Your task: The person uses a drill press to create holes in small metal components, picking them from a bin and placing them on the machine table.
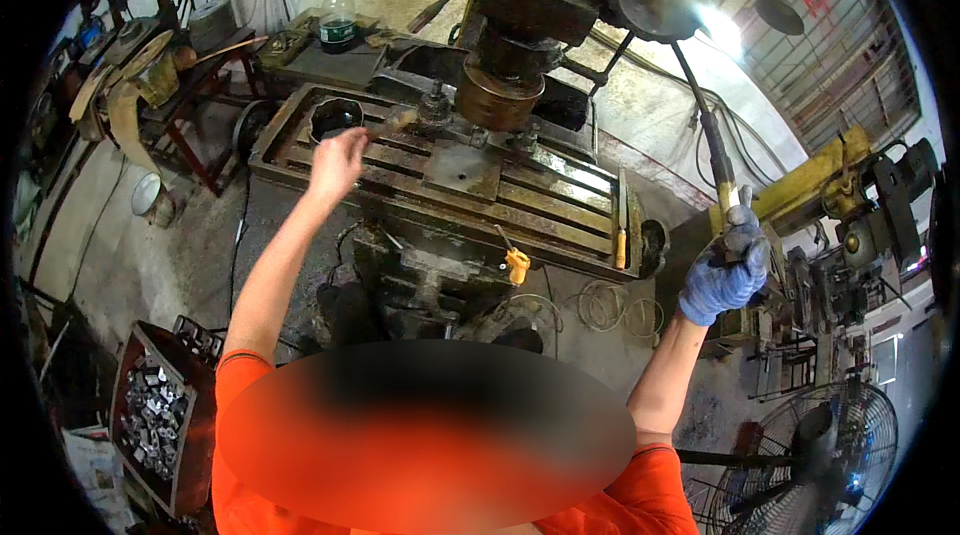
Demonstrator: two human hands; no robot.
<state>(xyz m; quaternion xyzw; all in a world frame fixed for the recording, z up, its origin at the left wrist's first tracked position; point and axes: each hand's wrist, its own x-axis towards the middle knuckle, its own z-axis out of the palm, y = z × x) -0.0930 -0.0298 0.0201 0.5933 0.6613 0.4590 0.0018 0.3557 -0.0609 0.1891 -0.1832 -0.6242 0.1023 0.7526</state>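
My bare left hand (pixel 338 165) is closed around a small brush (pixel 401 121), whose pale tip points right over the slotted machine table (pixel 560 197). Just beyond that hand stands a round black pot (pixel 318 123) with dark contents. My right hand (pixel 728 270), in a blue-grey glove, grips the lower end of a long machine lever (pixel 712 140) coming down from the machine head. Under the spindle (pixel 497 95) lies a flat metal plate (pixel 462 171) with a small hole, near clamp bolts (pixel 434 103).
A yellow-handled tool (pixel 517 265) sits at the table's front edge, and a yellow-handled file (pixel 621 247) at its right end. A bin of metal pieces (pixel 155 420) stands lower left, a fan (pixel 815 455) lower right. Behind is a plastic bottle (pixel 337 13).
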